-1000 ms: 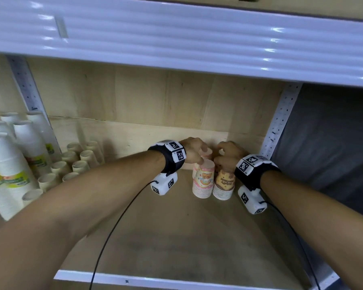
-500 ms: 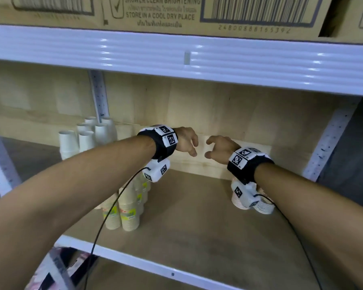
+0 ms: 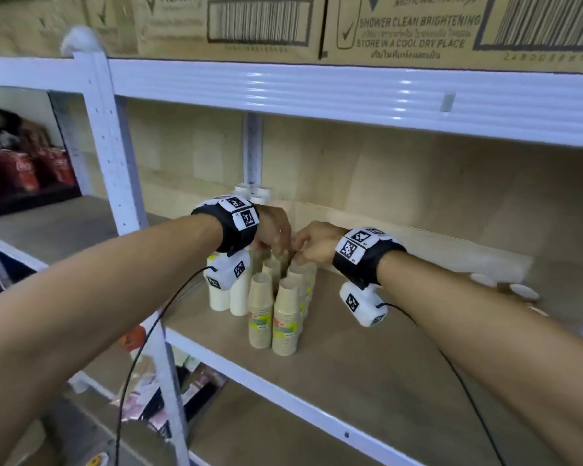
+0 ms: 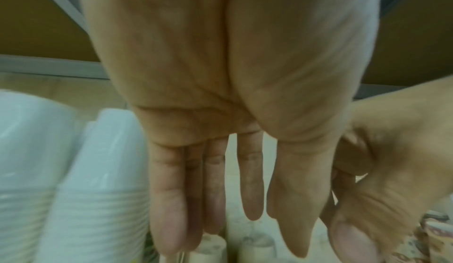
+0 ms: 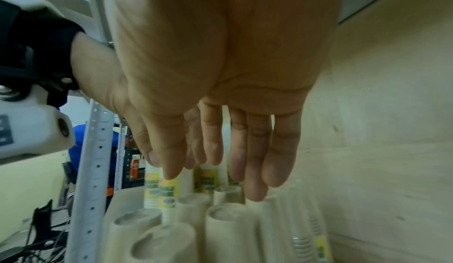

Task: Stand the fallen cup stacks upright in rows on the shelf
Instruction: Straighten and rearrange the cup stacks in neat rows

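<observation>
Several upright stacks of brown paper cups (image 3: 285, 317) stand in a tight block on the wooden shelf (image 3: 367, 371), with white cup stacks (image 3: 220, 295) at their left. My left hand (image 3: 276, 243) and right hand (image 3: 300, 255) hover side by side just above the rear brown stacks. In the left wrist view my left hand (image 4: 232, 228) has straight fingers and holds nothing, beside the white stacks (image 4: 93, 189). Straight, empty fingers also show on my right hand (image 5: 220, 174) over the brown cup tops (image 5: 220, 226). Patterned cup stacks (image 3: 519, 290) stand far right, partly behind my right arm.
Cardboard boxes (image 3: 384, 25) sit on the shelf above, whose white beam (image 3: 350, 92) hangs low over my hands. A white upright post (image 3: 115, 163) stands left of the cups. Red packs (image 3: 14, 169) fill the neighbouring bay. The shelf's white front rail (image 3: 283, 391) runs below.
A second ago both hands gripped the patterned stacks at the right. They let go, lifted, and moved left to above the brown stacks, and my view swung left with them.
</observation>
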Demonstrator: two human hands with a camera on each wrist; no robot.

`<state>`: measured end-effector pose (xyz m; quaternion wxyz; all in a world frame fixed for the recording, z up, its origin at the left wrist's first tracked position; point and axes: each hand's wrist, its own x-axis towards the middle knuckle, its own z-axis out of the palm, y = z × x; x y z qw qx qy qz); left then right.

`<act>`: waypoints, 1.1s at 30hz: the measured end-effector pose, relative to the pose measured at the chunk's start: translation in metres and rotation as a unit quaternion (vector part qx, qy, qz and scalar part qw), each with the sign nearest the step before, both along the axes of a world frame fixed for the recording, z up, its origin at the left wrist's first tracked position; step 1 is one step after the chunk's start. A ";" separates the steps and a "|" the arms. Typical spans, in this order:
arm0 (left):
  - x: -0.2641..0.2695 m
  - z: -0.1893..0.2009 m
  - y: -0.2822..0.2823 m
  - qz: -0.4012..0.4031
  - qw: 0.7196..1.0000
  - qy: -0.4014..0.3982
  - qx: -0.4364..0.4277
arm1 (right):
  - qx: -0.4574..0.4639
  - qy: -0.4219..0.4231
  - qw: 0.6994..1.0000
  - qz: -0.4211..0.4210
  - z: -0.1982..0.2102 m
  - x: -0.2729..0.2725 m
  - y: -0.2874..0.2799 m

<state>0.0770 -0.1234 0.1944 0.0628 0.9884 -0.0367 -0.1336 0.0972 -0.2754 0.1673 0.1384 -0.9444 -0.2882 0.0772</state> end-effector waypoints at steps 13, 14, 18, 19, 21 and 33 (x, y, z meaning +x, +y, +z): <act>-0.030 -0.039 0.020 0.026 0.995 0.073 -0.064 | -0.086 0.040 0.995 0.020 -0.019 -0.029 0.036; -0.032 -0.042 0.019 0.027 0.994 0.076 -0.067 | -0.089 0.036 0.995 0.024 -0.021 -0.031 0.035; -0.038 -0.051 0.015 0.028 0.994 0.076 -0.067 | -0.085 0.019 0.995 0.042 -0.022 -0.038 0.031; -0.039 -0.052 0.015 0.028 0.995 0.074 -0.068 | -0.082 0.016 0.996 0.044 -0.023 -0.039 0.031; -0.041 -0.051 0.013 0.028 0.995 0.070 -0.063 | -0.083 0.014 0.995 0.049 -0.022 -0.039 0.031; -0.034 -0.043 0.001 0.001 0.997 0.064 -0.039 | -0.074 0.066 0.994 0.050 -0.016 -0.039 0.020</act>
